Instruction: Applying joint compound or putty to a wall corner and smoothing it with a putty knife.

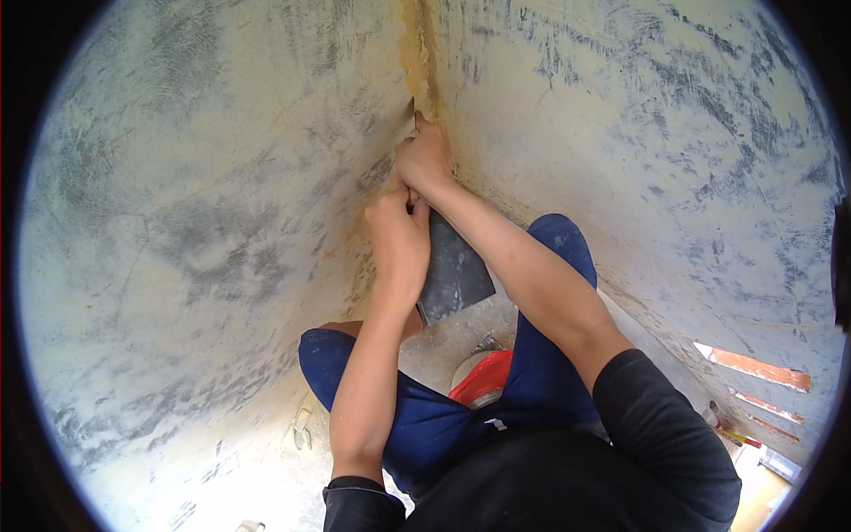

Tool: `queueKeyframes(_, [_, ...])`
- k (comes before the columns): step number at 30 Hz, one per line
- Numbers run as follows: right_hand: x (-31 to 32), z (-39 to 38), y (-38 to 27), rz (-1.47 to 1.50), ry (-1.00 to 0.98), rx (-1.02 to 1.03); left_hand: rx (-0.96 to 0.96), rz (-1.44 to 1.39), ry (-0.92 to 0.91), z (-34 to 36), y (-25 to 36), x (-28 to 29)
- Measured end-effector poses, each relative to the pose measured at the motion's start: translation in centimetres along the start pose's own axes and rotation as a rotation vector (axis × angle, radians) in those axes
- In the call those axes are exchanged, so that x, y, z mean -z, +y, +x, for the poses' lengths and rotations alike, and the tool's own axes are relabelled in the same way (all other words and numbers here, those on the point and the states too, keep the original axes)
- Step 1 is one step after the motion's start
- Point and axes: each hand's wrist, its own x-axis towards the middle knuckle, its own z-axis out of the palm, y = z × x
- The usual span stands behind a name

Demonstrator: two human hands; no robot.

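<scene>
My right hand (424,155) is up in the corner seam (415,44), pinching a small thin blade (413,108) against the yellowish filler; its handle is mostly hidden by my fingers. Just below it, my left hand (397,226) has curled fingers touching or very near the heel of my right hand; what they hold, if anything, is hidden. A dark grey, white-smudged flat board (456,262) is below both hands, partly behind my left hand and right forearm; whether my left hand touches it I cannot tell.
Mottled pale walls (151,222) meet in front of me. My bent blue-clad knees (558,244) are close to them, with a red object (479,377) between my legs. Slotted openings (758,368) are in the right wall, near a yellow-handled item (740,439) low at the right.
</scene>
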Motion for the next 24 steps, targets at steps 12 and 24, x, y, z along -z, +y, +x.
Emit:
queueKeyframes(12, [-0.3, 0.6, 0.1, 0.023, 0.038, 0.005, -0.003, 0.053, -0.019, 0.9, -0.7, -0.7])
queueKeyframes(24, [-0.8, 0.9, 0.8, 0.015, 0.062, 0.044, -0.012, 0.050, 0.030, 0.1, 0.2, -0.6])
